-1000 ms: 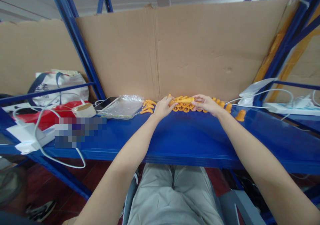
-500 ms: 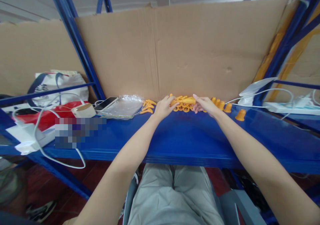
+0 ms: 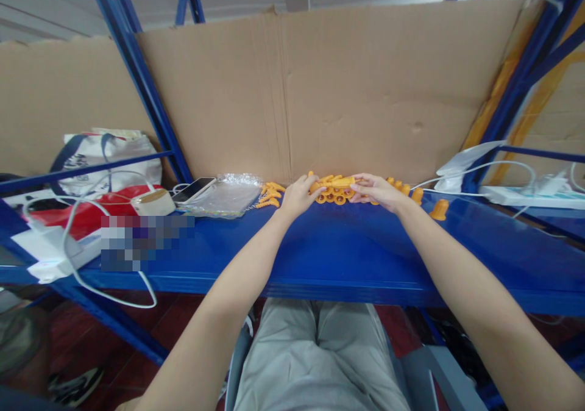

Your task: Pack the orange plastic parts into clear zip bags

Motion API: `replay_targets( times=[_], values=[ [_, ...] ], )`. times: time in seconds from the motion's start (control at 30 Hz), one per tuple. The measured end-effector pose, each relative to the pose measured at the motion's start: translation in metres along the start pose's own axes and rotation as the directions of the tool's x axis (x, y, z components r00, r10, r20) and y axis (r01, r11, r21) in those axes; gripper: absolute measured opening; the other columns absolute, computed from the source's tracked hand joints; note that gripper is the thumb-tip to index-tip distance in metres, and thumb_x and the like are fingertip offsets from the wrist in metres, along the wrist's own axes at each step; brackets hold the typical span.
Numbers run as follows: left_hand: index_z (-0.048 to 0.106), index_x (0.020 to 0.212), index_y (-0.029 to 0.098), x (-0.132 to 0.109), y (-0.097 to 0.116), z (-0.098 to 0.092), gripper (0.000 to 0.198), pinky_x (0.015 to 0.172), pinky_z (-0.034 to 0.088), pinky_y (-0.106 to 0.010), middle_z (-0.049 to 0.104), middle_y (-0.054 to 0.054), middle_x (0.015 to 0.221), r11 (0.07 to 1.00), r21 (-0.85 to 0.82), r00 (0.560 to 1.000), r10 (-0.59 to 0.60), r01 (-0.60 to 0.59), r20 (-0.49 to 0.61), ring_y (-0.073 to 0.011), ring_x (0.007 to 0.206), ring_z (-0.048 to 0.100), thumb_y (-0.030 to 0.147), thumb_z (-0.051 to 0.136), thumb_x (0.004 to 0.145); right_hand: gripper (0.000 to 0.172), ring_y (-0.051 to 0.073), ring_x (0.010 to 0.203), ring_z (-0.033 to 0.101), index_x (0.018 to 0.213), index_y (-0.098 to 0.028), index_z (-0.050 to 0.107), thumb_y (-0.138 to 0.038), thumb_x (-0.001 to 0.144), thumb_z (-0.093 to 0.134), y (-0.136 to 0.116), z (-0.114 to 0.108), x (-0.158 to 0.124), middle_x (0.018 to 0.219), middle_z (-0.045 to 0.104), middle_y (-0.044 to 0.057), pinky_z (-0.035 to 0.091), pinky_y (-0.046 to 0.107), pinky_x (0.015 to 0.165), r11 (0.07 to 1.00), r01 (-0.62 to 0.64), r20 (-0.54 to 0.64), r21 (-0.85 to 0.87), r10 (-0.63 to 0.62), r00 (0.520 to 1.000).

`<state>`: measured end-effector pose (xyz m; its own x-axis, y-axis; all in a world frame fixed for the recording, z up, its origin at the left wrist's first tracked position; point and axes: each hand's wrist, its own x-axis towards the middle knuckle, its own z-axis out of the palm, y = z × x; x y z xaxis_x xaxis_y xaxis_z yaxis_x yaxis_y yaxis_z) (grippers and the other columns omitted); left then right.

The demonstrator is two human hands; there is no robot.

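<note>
My left hand (image 3: 298,195) is closed at the left end of a pile of orange plastic pieces (image 3: 326,182), thumb and fingers on a small orange plastic piece (image 3: 314,185). On the other side, my right hand (image 3: 377,191) has its fingertips closed on the end of an orange tapered plastic piece (image 3: 343,182). Below it, several hollow orange cups (image 3: 337,199) lie stacked on their sides, open ends facing me. To the right of my right hand a row of upright orange cups (image 3: 405,190) runs along the back, with one orange cup (image 3: 439,210) standing apart.
Several orange curled pieces (image 3: 269,195) lie left of my left hand, beside clear plastic bags (image 3: 231,196) and a phone (image 3: 196,189). White power strips and cables (image 3: 530,196) sit at the right. A cardboard panel (image 3: 365,88) stands behind the blue shelf (image 3: 347,252).
My right hand has shifted slightly, and its fingers have closed onto the end of the tapered piece, which is now tilted a little differently. My left hand has barely moved.
</note>
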<state>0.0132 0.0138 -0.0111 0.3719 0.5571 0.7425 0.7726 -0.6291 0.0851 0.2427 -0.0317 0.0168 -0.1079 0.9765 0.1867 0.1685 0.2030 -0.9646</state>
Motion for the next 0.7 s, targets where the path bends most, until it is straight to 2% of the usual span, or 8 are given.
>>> replay_targets(
  times=[0.03,0.07,0.2,0.43,0.7],
  values=[
    [0.061,0.106,0.02,0.0,0.001,0.0,0.031,0.079,0.047,-0.029,0.063,-0.006,0.095,1.0,0.002,1.0,0.003,-0.003,-0.003,-0.0196,0.09,0.062,0.045,0.051,0.091,0.01,0.01,0.056,0.065,0.09,-0.02,0.062,-0.023,0.083,0.067,0.0,0.001,0.0,0.077,0.072,0.001,0.051,0.019,0.053,1.0,0.003,-0.003,0.003,-0.003,1.0],
    [0.061,0.106,0.02,0.0,0.001,-0.001,0.031,0.079,0.047,-0.029,0.063,-0.006,0.095,1.0,0.003,1.0,0.007,-0.007,-0.006,-0.0194,0.089,0.062,0.045,0.051,0.091,0.009,0.01,0.054,0.064,0.084,-0.019,0.061,-0.027,0.085,0.066,0.0,0.002,0.0,0.074,0.072,0.002,0.05,0.019,0.051,1.0,0.004,0.001,0.005,-0.004,1.0],
    [0.061,0.107,0.02,0.0,0.004,-0.001,0.031,0.079,0.047,-0.028,0.063,-0.006,0.096,1.0,0.0,1.0,0.007,-0.007,-0.012,-0.0187,0.088,0.062,0.045,0.051,0.092,0.026,0.01,0.05,0.062,0.072,-0.018,0.057,-0.038,0.087,0.063,-0.001,0.005,-0.001,0.066,0.07,0.004,0.046,0.019,0.047,1.0,0.013,-0.012,0.007,-0.013,1.0],
    [0.062,0.108,0.02,0.0,0.003,0.001,0.03,0.08,0.047,-0.029,0.064,-0.006,0.096,1.0,0.001,1.0,-0.009,0.009,-0.013,-0.0195,0.091,0.062,0.043,0.053,0.091,0.025,0.01,0.047,0.061,0.073,-0.019,0.056,-0.038,0.09,0.059,-0.005,0.01,-0.002,0.061,0.068,0.003,0.045,0.018,0.045,1.0,-0.008,-0.045,0.019,0.009,0.999],
    [0.062,0.105,0.021,0.0,0.003,0.001,0.028,0.079,0.047,-0.029,0.064,-0.006,0.095,1.0,0.0,1.0,-0.023,0.023,-0.006,-0.0199,0.09,0.062,0.043,0.054,0.09,0.023,0.01,0.047,0.061,0.076,-0.017,0.056,-0.036,0.09,0.059,-0.001,0.012,0.002,0.064,0.069,0.004,0.053,0.02,0.053,0.992,-0.051,-0.038,0.116,0.056,0.998]
  ],
)
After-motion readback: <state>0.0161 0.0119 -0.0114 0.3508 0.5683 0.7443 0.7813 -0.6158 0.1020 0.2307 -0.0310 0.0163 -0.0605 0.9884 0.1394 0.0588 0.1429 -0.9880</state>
